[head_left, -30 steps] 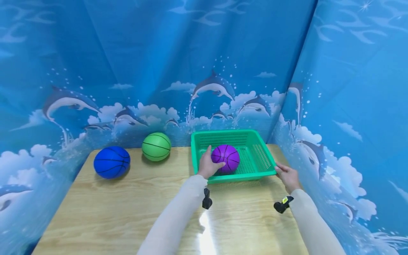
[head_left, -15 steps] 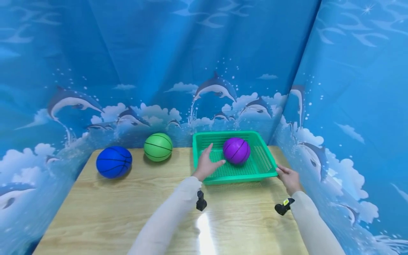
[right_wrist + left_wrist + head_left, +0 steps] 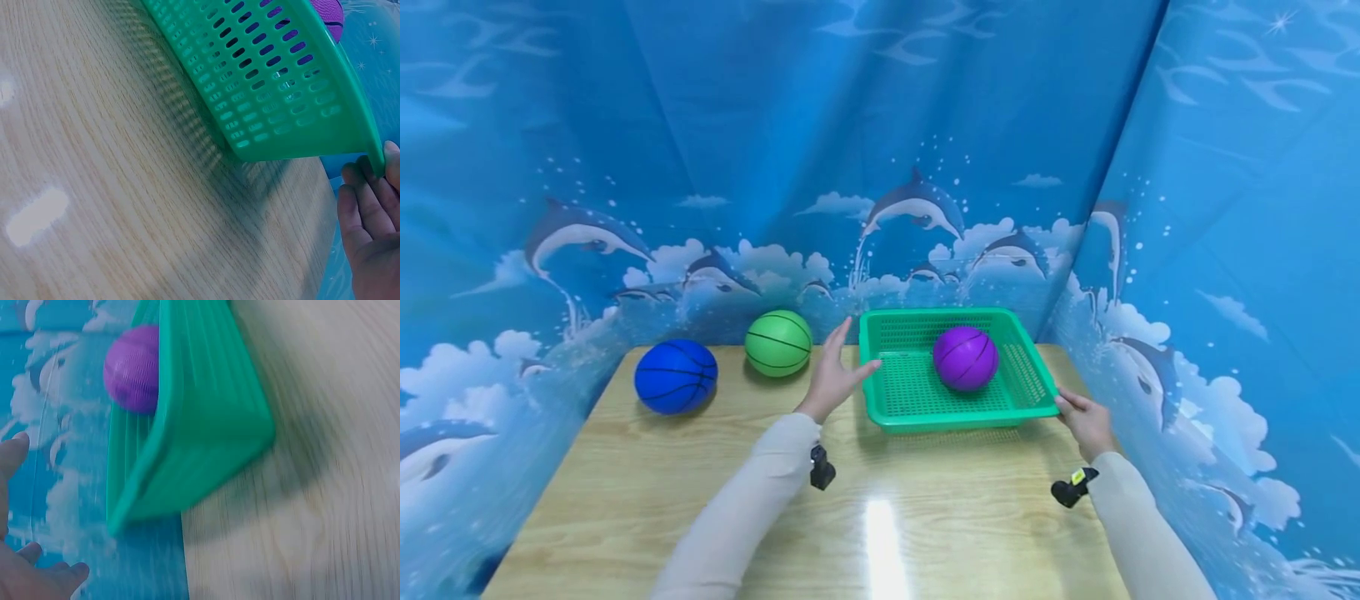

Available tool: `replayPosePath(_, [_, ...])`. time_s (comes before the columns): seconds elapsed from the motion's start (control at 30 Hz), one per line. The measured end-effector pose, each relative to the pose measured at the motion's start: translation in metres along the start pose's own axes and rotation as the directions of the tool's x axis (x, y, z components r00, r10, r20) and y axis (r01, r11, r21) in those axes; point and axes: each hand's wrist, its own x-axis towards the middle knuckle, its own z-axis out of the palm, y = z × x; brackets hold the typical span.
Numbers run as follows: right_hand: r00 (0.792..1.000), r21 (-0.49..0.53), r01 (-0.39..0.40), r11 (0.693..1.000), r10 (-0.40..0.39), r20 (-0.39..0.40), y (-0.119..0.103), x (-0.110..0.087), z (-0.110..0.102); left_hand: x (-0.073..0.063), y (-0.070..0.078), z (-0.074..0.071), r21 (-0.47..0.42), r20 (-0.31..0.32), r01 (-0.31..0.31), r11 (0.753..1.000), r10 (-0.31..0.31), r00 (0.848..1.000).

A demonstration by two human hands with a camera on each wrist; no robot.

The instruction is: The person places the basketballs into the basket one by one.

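A purple ball point(image 3: 966, 358) with black basketball lines lies inside a green plastic basket point(image 3: 958, 421) with slotted walls. My right hand point(image 3: 1086, 423) pinches the basket's near right rim corner between thumb and fingers, as the right wrist view shows closely. The left hand point(image 3: 835, 375) is just left of the basket, apart from it, with fingers spread and nothing in them. Beyond that hand, a light green ball point(image 3: 778, 343) sits at the table's back edge, and a blue ball point(image 3: 676, 377) rests farther left.
The wooden table point(image 3: 700, 492) backs onto a blue dolphin-print curtain point(image 3: 760, 167). Another curtain side stands close on the right, beside the right hand. Each wrist wears a small black camera.
The left hand has let go of the purple ball and moved left out of the basket. The ball has rolled right and back within it. The right hand keeps its hold.
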Motion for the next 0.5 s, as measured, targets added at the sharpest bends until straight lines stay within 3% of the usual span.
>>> replayPosePath(0.5, [1.0,0.004,-0.022,1.0,0.022,-0.007,-0.001,0.001,0.001,-0.017,-0.049,-0.098,0.22,-0.148,0.061,0.974,-0.029,0.989])
